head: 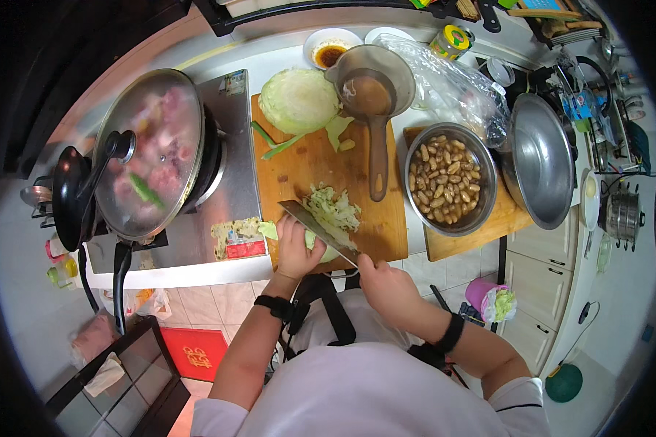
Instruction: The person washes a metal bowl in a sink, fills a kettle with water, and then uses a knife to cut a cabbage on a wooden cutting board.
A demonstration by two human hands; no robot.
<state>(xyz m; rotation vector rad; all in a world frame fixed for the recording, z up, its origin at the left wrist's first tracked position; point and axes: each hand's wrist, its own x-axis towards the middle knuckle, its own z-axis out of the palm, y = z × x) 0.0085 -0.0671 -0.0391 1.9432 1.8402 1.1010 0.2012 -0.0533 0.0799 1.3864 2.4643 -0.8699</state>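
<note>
A kitchen cleaver (322, 230) is gripped by its handle in my right hand (391, 292), its blade slanting across the front of the wooden cutting board (281, 185). My left hand (298, 248) presses a piece of cabbage (310, 239) against the board, fingers close beside the blade. The blade hides part of that piece. Shredded cabbage (332, 213) lies heaped just beyond the cleaver. Toward the back of the board rests a cut head of cabbage (299, 101), with a green scallion stalk (287, 146) and a loose leaf scrap (338, 131) near it.
A lidded pan (147, 158) with meat under fogged glass sits on the stove at left. A plastic ladle (379, 158) with liquid overlaps the board. To the right stand a steel bowl of peanuts (445, 180) and a tilted metal basin (544, 161). A sauce bowl (331, 49) is behind.
</note>
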